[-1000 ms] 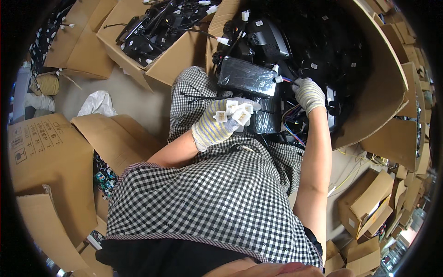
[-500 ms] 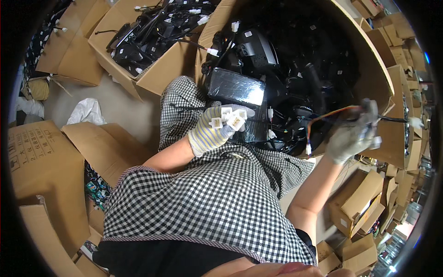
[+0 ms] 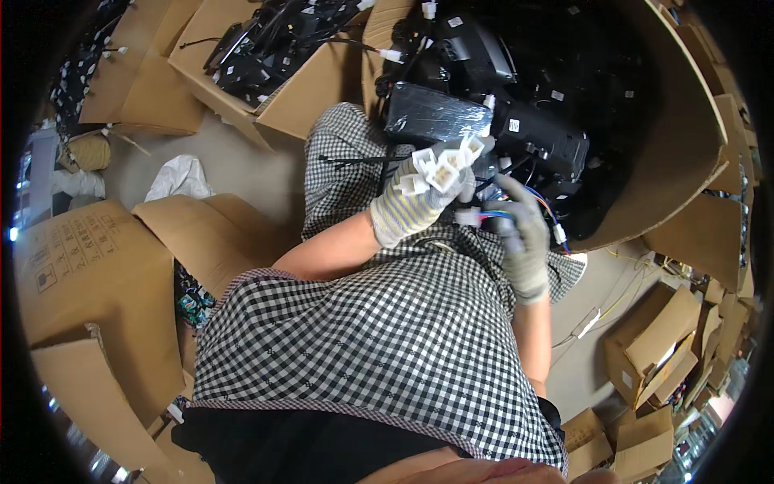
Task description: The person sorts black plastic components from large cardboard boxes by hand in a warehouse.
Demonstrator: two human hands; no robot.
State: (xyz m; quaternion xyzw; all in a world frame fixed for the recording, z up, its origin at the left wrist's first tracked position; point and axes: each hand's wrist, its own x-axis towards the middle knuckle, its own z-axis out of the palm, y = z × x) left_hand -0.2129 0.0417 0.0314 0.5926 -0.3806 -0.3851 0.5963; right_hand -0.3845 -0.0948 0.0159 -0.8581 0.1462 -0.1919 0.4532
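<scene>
My left hand (image 3: 397, 216), in a striped knit glove, is closed around a bunch of white plug connectors (image 3: 444, 174) fanned out above its fingers. Black cables (image 3: 355, 160) stick out on that hand's left side. Just to the right, my gloved right hand (image 3: 526, 246) has its fingers curled on coloured wires (image 3: 496, 214) that end in a white connector (image 3: 467, 217). A second small white connector (image 3: 559, 234) hangs on thin wires beside its fingers. A black box wrapped in clear film (image 3: 435, 113) lies just above my left hand.
A large carton (image 3: 685, 89) ahead holds black plastic units (image 3: 551, 147). Another carton (image 3: 282, 113) at the upper left is filled with black wired parts. Cartons (image 3: 97, 266) stand at left, and an opened one (image 3: 651, 343) lies on the floor (image 3: 576, 355) at right.
My right hand has come in from the far right to beside my left hand, bringing coloured wires. The view has shifted, and my left hand still grips the connectors.
</scene>
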